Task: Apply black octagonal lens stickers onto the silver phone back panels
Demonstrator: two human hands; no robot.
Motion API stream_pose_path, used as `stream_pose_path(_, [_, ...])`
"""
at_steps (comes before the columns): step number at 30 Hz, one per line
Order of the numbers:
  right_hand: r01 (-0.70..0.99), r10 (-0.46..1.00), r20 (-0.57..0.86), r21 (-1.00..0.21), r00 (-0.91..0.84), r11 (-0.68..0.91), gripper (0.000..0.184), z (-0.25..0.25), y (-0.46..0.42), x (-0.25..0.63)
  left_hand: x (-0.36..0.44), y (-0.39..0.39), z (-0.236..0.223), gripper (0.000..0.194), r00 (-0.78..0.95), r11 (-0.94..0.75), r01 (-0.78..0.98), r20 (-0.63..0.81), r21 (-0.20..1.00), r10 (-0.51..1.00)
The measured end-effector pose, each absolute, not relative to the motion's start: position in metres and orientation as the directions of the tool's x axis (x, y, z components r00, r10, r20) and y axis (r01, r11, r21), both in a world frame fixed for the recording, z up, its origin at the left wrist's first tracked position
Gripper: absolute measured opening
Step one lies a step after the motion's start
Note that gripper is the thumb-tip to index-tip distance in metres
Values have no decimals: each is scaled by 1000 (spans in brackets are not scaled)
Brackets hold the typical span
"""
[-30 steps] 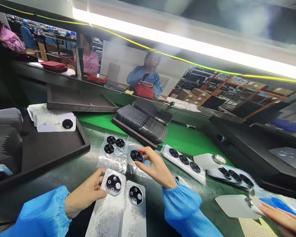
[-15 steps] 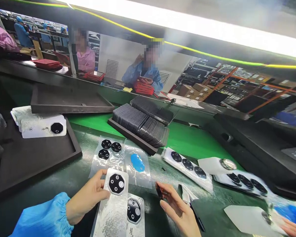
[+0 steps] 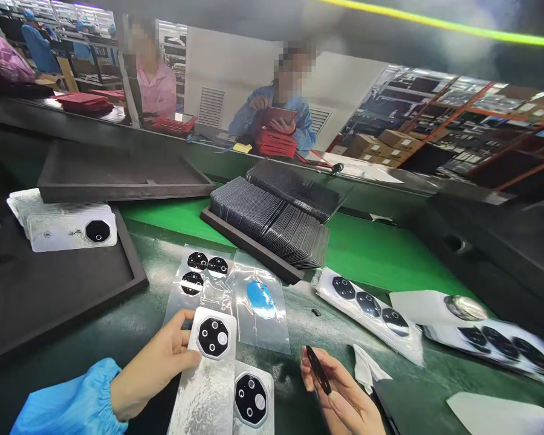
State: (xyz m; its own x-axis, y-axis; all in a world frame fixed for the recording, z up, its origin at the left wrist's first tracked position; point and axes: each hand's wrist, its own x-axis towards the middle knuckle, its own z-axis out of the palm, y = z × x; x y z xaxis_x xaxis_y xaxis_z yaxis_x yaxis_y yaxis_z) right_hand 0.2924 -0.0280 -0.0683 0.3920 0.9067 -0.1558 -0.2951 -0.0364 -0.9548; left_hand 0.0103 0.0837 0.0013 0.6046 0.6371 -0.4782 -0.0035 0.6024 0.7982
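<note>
My left hand [image 3: 161, 356] grips a silver phone back panel [image 3: 204, 386] by its left edge, fingers behind and thumb in front. A black octagonal camera window with round holes is at its top. Partly under it lies a second phone back panel [image 3: 254, 396] with the same kind of window. To the right, my right hand [image 3: 344, 393] pinches a thin black camera lens cover [image 3: 318, 370], seen nearly edge-on and apart from the panels. Just beyond the hands are a clear film with several black lens covers [image 3: 193, 283] and another with a blue piece [image 3: 260, 299].
Stacked silver panels [image 3: 72, 226] sit in a black tray [image 3: 68, 302] at left. A rack of thin dark plates [image 3: 272, 220] stands at the back. Bagged lens covers [image 3: 369, 311], a white cloth [image 3: 367, 365] and a metal-capped object [image 3: 465, 307] lie right. Co-workers sit beyond the bench.
My right hand has drawn back slightly to the right and turned the lens cover. My left hand keeps its hold on the panel. Another person's hand at lower right has left view.
</note>
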Motion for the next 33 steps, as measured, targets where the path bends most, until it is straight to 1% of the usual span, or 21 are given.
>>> stream_pose_path(7, [-297,936,-142,-954,321,-43,38,-79,-29,306,11,84,2,50,590,594,18,-488,804,643])
stream_pose_path(11, [-236,938,-133,-970,320,-57,37,-78,-28,308,11,83,2,51,596,590,10,-479,807,645])
stream_pose_path(13, [-136,945,-115,-988,306,-76,35,-68,-25,302,12,81,3,49,608,594,11,-477,805,635])
stream_pose_path(15, [51,966,-47,-997,255,-62,32,-51,-19,289,14,77,3,47,626,605,15,-479,796,615])
stream_pose_path(16, [171,977,12,-985,211,-25,31,-42,-16,280,15,75,3,45,639,608,18,-477,794,604])
stream_pose_path(18, [392,987,139,-915,83,96,36,-26,-9,259,17,71,1,43,663,609,21,-468,793,585])
stream_pose_path(20, [513,971,236,-832,-21,213,42,-18,-3,238,18,68,0,42,680,608,22,-457,794,573])
stream_pose_path(22, [566,956,285,-778,-71,274,44,-18,1,223,19,67,-2,41,688,611,20,-454,791,566])
stream_pose_path(24, [585,948,306,-754,-90,299,44,-23,2,215,19,66,-3,41,694,616,19,-454,787,559])
stream_pose_path(28, [613,945,306,-726,-119,312,43,-30,1,213,19,67,-3,43,700,628,19,-459,778,547])
stream_pose_path(33, [651,946,301,-695,-123,306,45,-29,1,214,17,64,-4,40,698,637,19,-466,770,543])
